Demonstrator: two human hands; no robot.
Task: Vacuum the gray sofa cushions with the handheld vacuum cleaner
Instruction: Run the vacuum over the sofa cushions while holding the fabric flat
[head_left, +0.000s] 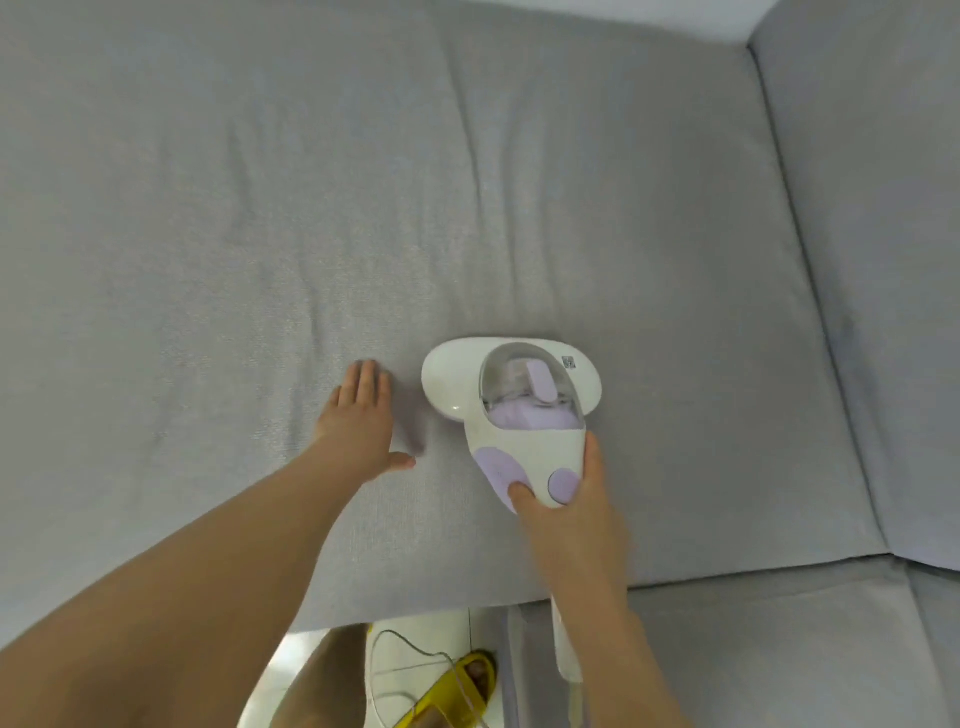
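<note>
Lowest in the frame I note a yellow slipper on pale floor tiles, with a thin white cord looping across them; I judge it to be the power lead, so I would watch for drag or snagging at the cushion edge. Just above, lower centre-right, my right hand holds the handheld vacuum cleaner by its rear handle, thumb laid on the lilac panel, fingers wrapped round the far side. That handle is the proper place to take hold. The shell looks like hard, glossy plastic, probably light enough for one hand but slippery; the clear dust cup in its middle seems the fragile part and should not be gripped. Its wide head sits flat on the gray seat cushion, centre of frame. To its left, my left hand lies flat on the fabric, fingers straight and together, holding nothing. The cushion is soft woven cloth, creased toward the upper centre. A small square label on the head is too blurred to read; no brand is legible.
</note>
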